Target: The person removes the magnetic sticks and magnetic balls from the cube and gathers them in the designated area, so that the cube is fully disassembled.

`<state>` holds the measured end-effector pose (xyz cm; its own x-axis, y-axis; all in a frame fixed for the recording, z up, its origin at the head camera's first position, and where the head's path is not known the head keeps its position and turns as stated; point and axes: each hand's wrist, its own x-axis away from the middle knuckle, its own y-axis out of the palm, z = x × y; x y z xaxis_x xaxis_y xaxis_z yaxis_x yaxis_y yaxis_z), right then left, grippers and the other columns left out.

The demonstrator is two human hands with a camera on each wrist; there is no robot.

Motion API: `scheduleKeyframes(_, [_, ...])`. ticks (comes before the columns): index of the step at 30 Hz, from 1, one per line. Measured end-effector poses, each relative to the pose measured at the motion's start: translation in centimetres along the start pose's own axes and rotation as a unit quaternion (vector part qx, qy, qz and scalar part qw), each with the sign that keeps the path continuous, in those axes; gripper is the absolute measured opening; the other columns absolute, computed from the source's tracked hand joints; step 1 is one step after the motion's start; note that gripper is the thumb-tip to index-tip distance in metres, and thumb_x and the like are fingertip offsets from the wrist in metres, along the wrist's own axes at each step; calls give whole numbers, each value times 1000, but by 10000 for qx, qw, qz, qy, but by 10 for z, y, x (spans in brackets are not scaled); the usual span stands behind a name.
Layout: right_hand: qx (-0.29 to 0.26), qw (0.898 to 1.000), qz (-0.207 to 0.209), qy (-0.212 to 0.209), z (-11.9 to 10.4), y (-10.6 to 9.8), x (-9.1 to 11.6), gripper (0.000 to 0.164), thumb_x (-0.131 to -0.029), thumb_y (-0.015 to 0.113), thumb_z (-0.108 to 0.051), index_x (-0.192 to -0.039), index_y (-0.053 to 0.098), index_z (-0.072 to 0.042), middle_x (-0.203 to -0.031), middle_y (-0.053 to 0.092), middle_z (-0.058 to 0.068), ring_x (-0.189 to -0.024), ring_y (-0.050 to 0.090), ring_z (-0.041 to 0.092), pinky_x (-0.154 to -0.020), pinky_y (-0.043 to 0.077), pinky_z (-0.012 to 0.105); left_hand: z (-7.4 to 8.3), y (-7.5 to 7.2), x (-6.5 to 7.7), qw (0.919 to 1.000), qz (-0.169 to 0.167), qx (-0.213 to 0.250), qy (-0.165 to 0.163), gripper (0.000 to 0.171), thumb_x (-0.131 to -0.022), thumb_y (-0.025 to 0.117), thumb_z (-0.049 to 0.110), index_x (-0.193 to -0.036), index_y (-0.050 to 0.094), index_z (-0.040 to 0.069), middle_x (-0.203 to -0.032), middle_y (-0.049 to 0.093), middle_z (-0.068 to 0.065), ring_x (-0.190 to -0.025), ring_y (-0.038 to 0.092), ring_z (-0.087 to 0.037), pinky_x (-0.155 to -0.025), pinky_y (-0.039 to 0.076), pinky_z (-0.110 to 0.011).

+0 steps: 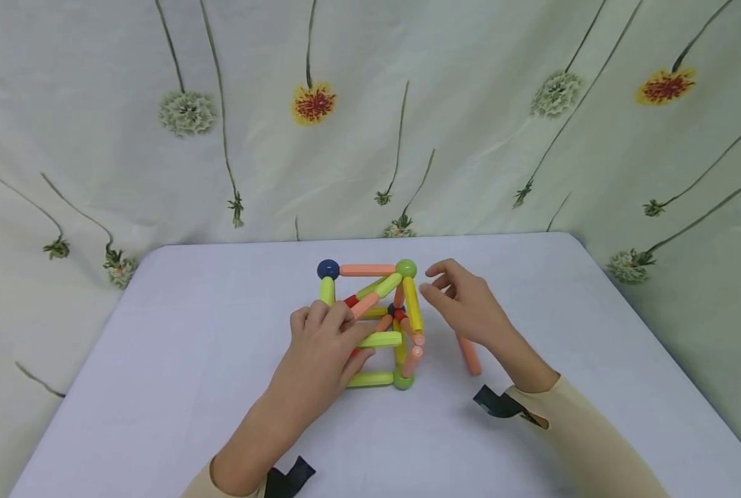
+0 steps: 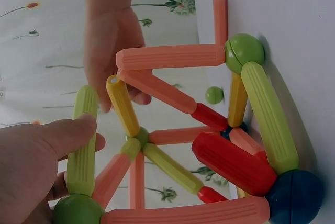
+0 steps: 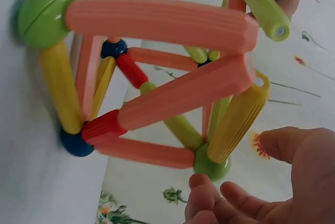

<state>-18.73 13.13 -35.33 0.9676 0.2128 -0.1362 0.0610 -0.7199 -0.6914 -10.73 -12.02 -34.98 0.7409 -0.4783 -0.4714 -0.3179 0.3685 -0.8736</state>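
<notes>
Pinching a green rod (image 1: 383,339) is the left hand (image 1: 318,347); the right hand (image 1: 469,308), released, hovers above a white counter (image 1: 209,387) backed by flower-printed cloth (image 1: 470,138).

The frame (image 1: 397,311) of sticks and balls sits on the bench (image 1: 159,360), with the left hand (image 1: 321,342) at its near left, the right hand (image 1: 464,301) and another stick (image 1: 469,356) to its right, and a cloth (image 1: 470,152) behind them all.

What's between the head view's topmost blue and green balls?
An orange stick spans from the blue ball to the green ball, as the head view shows.
</notes>
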Motion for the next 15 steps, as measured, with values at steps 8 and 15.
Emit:
scheduleKeyframes(8, [182, 9992, -240, 276, -25, 11, -10, 47, -84, 71, -45, -113, 50, -15, -95, 65, 2, -70, 60, 19, -60, 49, 34, -1, -1, 1, 10000, 13, 49, 24, 36, -81, 81, 30, -116, 71, 25, -97, 46, 4, -88, 36, -21, -82, 29, -43])
scheduleKeyframes(15, [114, 9999, -31, 87, -24, 11, -9, 26, -86, 64, -22, -110, 56, -15, -96, 64, 3, -69, 61, 18, -57, 50, 33, -2, 0, 2, 9999, 118, 28, 66, 33, -81, 81, 29, -112, 72, 25, -96, 46, 4, -88, 37, -21, -82, 28, -43])
